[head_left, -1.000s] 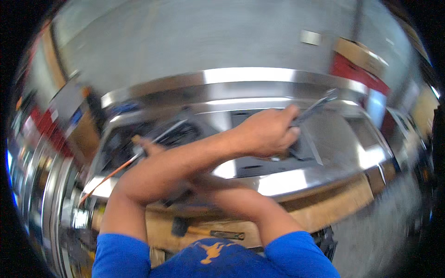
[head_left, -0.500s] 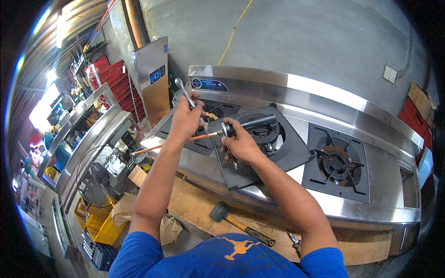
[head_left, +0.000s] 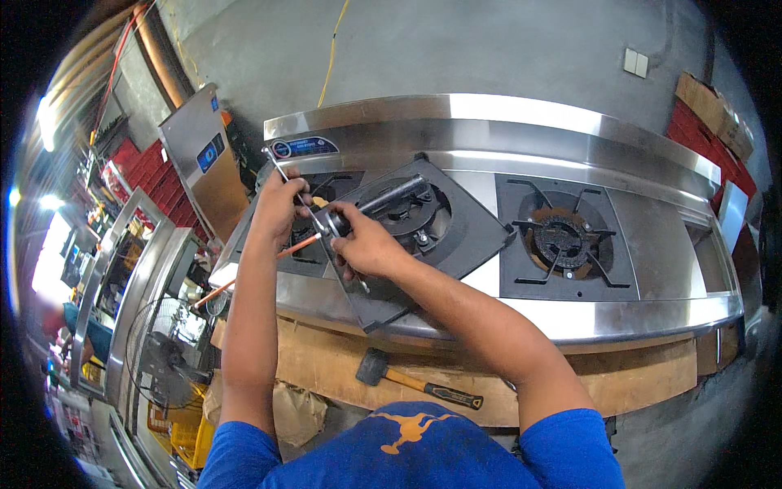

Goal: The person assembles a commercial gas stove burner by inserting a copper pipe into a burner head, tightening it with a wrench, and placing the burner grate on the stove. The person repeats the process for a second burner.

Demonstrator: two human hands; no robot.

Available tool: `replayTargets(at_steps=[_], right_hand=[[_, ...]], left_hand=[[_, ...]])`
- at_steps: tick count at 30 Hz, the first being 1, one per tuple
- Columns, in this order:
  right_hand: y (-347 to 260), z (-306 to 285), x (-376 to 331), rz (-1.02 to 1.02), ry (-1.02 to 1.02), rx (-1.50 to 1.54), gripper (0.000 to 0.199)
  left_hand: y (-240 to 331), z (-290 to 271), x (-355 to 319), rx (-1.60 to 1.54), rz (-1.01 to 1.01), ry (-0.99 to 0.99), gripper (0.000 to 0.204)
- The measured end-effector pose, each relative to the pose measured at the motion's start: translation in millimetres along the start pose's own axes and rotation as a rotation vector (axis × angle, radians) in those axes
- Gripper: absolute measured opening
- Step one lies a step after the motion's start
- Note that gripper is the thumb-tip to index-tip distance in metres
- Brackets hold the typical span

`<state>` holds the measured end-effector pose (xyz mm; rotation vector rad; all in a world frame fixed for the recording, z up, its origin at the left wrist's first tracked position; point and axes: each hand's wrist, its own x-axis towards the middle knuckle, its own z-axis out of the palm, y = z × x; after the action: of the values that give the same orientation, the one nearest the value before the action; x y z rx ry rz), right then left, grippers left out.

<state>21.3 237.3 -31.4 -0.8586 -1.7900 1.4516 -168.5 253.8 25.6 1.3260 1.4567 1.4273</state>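
Left hand [head_left: 281, 208]: fingers wrapped around the shaft of a metal wrench [head_left: 274, 162], one end up past the fist, the other slanting down to the pipe joint. Can't tell if it's seated on a nut

Right hand [head_left: 365, 246]: thumb and fingers pinching the dark round fitting [head_left: 331, 226] at the near left end of the black burner pipe [head_left: 395, 194]. A small metal end pokes out below the fingers, can't tell what it belongs to

Copper tube [head_left: 215, 294] meets the fitting, runs down-left and passes behind the left forearm, far end out past the stove's front left corner

Burner pipe lies across a loose black plate [head_left: 476, 230], which is turned askew over the middle of the steel stove [head_left: 595, 319], one corner near the front edge. Round opening in the plate, burner parts showing around it

Right burner [head_left: 562, 243] sits square in its own plate with the grate arms around it, brownish around the ring. Left burner section [head_left: 340, 181] partly hidden by the left hand and the askew plate

Mallet [head_left: 415, 382] lies on the wooden board [head_left: 586, 383] in front of the stove, head to the left, wood and black handle to the right. Fan [head_left: 167, 368] on the left, yellow crate [head_left: 193, 440] below it
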Motion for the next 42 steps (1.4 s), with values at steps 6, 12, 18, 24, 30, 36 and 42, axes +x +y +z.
replayTargets(at_steps=[6,12,18,24,30,36,42], right_hand=[[4,4,1,-0.063,0.052,-0.055,0.06],[13,13,7,-0.075,0.149,-0.108,0.06],[25,10,6,-0.397,0.137,-0.055,0.062],[23,2,6,-0.29,0.083,-0.233,0.073],[14,-2,-2,-0.226,-0.027,-0.029,0.084],[10,8,-20,-0.244,0.141,-0.433,0.084],[-1,11,-29,-0.219,0.187,-0.366,0.073]], left_hand=[[-1,5,-6,0.016,0.149,-0.053,0.019],[7,26,-36,0.397,0.493,-0.015,0.012],[-5,53,-111,0.592,0.865,0.064,0.022],[-28,52,-143,0.697,0.864,0.071,0.032],[-25,40,-131,0.644,0.911,0.047,0.029],[-5,27,-121,0.629,0.915,0.017,0.029],[9,15,-108,0.746,0.953,-0.134,0.029]])
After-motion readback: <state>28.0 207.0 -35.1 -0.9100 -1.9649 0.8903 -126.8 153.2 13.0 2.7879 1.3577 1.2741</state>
